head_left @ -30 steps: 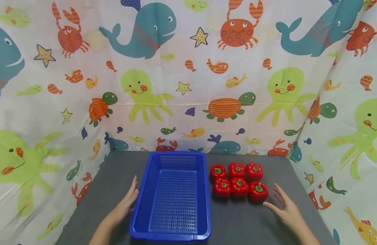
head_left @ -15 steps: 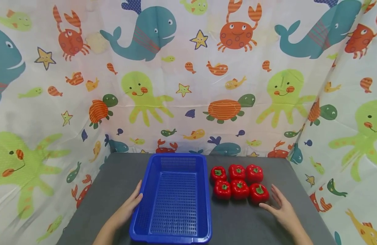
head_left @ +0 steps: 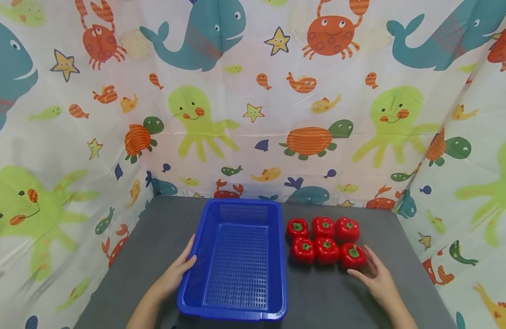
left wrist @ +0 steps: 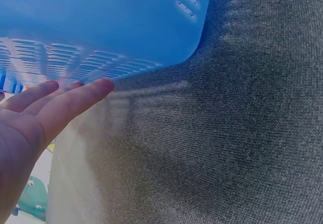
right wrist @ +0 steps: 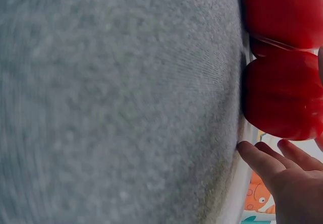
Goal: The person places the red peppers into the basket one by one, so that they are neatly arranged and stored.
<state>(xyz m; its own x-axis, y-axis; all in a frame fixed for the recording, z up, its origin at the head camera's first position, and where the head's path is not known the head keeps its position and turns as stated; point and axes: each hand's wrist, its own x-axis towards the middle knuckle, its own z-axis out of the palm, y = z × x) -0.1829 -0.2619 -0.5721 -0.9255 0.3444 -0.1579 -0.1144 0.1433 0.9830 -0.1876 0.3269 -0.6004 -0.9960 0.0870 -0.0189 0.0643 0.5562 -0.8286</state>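
- At the fingers of the right hand (head_left: 380, 278) we record a wide, lightly bent spread, thumb set apart from the rest, in a loose bracket at the near-right pepper (head_left: 353, 257).
- We find that pepper not gripped; whether any fingertip touches it, we cannot tell, the gap being very small.
- The right wrist view shows the fingers extended just beside the pepper's glossy side.
- At the fingers of the left hand (head_left: 172, 274) we record a nearly straight extension, thumb apart, along the outer left side of the basket (head_left: 236, 265).
- The thumb tip lies at the basket's rim; we see no fingers curled round it. How firmly the hand bears on the basket, we cannot tell.
- The near-right pepper sits upright, green stem on top, at the right end of the front row.
- Beside it in that row we note the front middle pepper (head_left: 327, 251) and the front left pepper (head_left: 303, 251).
- Just behind stand three back-row peppers (head_left: 323, 227), likewise red, close together.
- The basket, blue with a slotted floor, lies lengthwise to the left of all six.
- Everything rests on the dark grey table (head_left: 318, 297).
- Around it we note white cloth (head_left: 253, 59) printed with sea animals.
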